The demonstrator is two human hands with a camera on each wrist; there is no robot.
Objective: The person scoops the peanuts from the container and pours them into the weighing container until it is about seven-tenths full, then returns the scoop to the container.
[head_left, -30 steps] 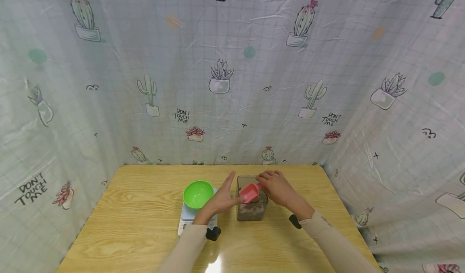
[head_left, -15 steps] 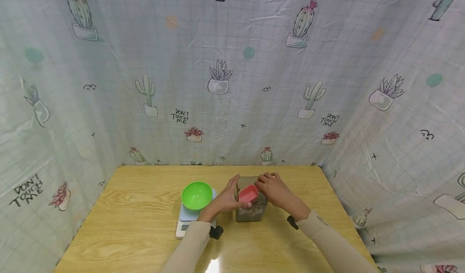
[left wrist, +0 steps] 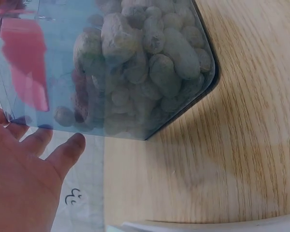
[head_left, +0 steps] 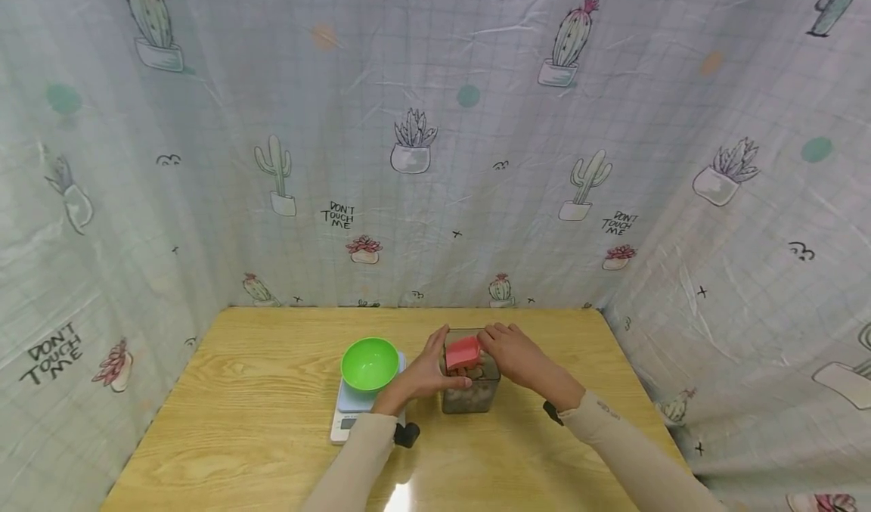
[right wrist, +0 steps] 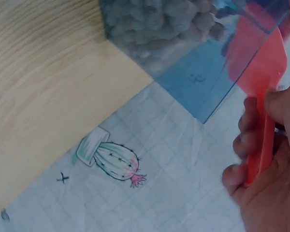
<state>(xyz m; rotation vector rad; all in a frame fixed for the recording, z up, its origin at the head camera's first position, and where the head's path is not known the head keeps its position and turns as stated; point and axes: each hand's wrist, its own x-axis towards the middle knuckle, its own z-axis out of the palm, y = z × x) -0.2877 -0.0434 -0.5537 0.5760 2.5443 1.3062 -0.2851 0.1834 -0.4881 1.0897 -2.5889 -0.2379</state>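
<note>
A clear grey plastic box (head_left: 471,401) holds peanuts in their shells (left wrist: 150,58), seen through its walls. My left hand (head_left: 423,377) grips the box at its left side, thumb at the front rim and fingers along the outer wall. My right hand (head_left: 520,355) holds a red scoop (head_left: 463,352) by its handle, fingers curled round it in the right wrist view. The scoop's tilted head is in the mouth of the box, above the peanuts. Whether the scoop bears any peanuts cannot be seen.
Left of the box, a green bowl (head_left: 370,365) sits on a white kitchen scale (head_left: 354,404), partly behind my left forearm. The wooden table (head_left: 272,406) meets a cactus-print curtain (head_left: 435,262) at the back and sides.
My left hand has moved from beside the scoop onto the box and now grips it. The scoop has turned in my right hand, and its head has shifted slightly up and left.
</note>
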